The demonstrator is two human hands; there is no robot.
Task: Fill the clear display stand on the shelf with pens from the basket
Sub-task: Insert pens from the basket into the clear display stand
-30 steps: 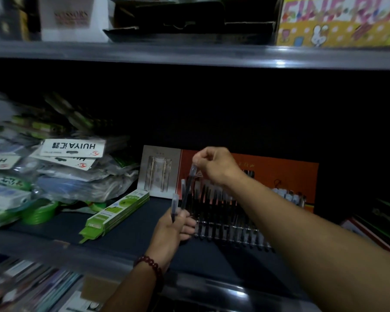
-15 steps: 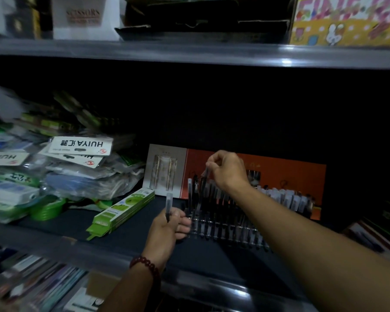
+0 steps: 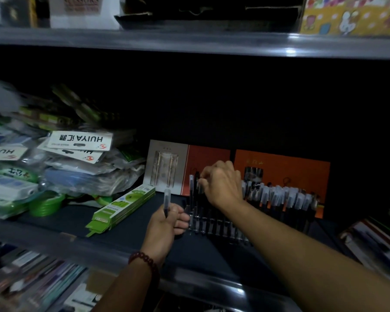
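Note:
The clear display stand [image 3: 214, 225] sits on the dark shelf [image 3: 126, 230], with several dark pens standing in its slots. My right hand [image 3: 222, 184] reaches over the stand's left end and pinches the top of a pen [image 3: 198, 183] standing in a slot. My left hand [image 3: 164, 224] is just left of the stand and grips one upright pen [image 3: 167, 200] with a clear cap. The basket is out of view.
A green flat box [image 3: 122, 209] lies left of my left hand. Bagged stationery [image 3: 54, 167] is piled at the left. An orange and grey backing card [image 3: 212, 163] stands behind the stand. Boxes [image 3: 374, 242] lie at the right, and an upper shelf [image 3: 189, 41] overhangs.
My right hand has lowered its pen from above the stand down into a slot at the left end. My left hand, holding one pen, stayed beside the stand.

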